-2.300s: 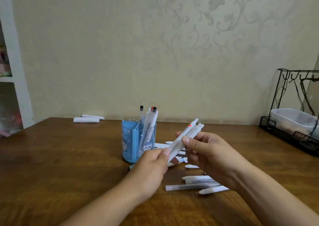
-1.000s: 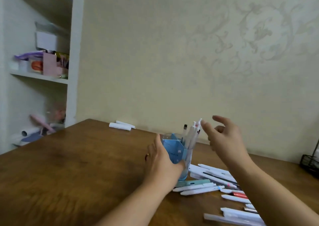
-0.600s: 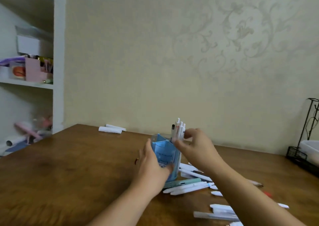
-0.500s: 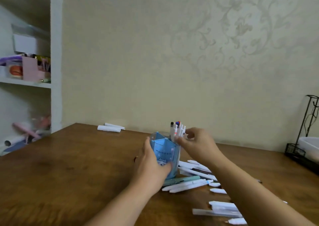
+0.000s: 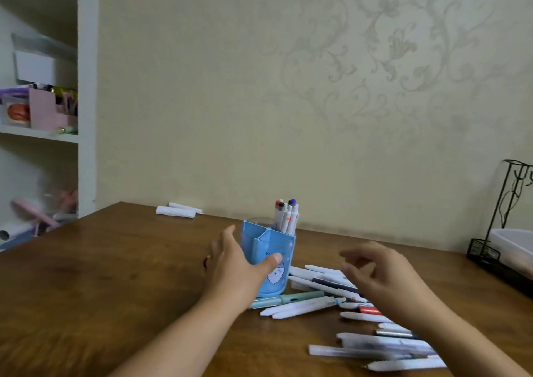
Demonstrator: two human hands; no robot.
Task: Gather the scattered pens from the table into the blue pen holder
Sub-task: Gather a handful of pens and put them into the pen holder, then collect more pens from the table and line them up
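The blue pen holder [image 5: 275, 250] stands upright mid-table with several white pens [image 5: 286, 216] sticking out of its back compartment. My left hand [image 5: 234, 267] wraps the holder's left side, thumb across its front. My right hand [image 5: 380, 273] hovers empty, fingers spread and blurred, over the scattered pens [image 5: 323, 283] lying to the right of the holder. More loose pens [image 5: 375, 348] lie nearer me at the lower right, and a green pen [image 5: 284, 299] rests against the holder's base.
Two white rolled items [image 5: 176, 210] lie at the table's far edge by the wall. A black wire rack [image 5: 490, 254] with a white tub stands at the right edge. White shelves [image 5: 40, 134] with clutter stand at the left.
My right hand has let go of the pens in the holder and moved right and down over the scattered pens. My left hand still holds the holder.
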